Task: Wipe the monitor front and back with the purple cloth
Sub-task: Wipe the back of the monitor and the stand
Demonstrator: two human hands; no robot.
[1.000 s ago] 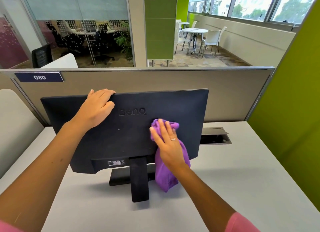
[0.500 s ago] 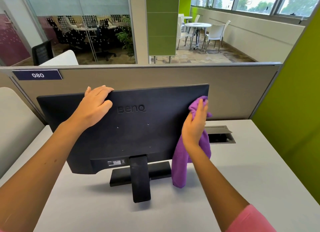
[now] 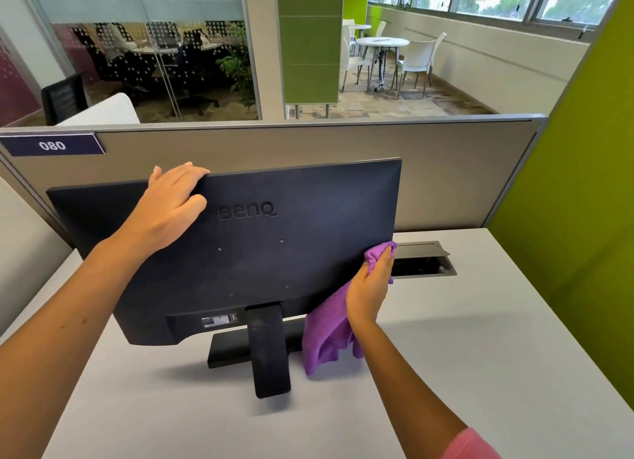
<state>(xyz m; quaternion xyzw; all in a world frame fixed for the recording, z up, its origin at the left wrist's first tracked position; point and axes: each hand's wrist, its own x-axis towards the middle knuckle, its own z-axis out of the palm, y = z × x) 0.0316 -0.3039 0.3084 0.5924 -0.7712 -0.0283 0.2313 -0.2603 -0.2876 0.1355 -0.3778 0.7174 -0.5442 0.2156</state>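
Under the right hand (image 3: 368,295), purple cloth (image 3: 326,335) meets monitor (image 3: 274,239) edge.

Head cam, fwd-down, close over desk (image 3: 446,373)

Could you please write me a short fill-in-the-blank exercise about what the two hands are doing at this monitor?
1. The left hand grips the monitor's ____ edge.
2. The right hand holds a cloth coloured ____.
3. The side of the monitor facing the camera is its ____.
4. The label on the partition reads ____.

Missing words: top; purple; back; 080
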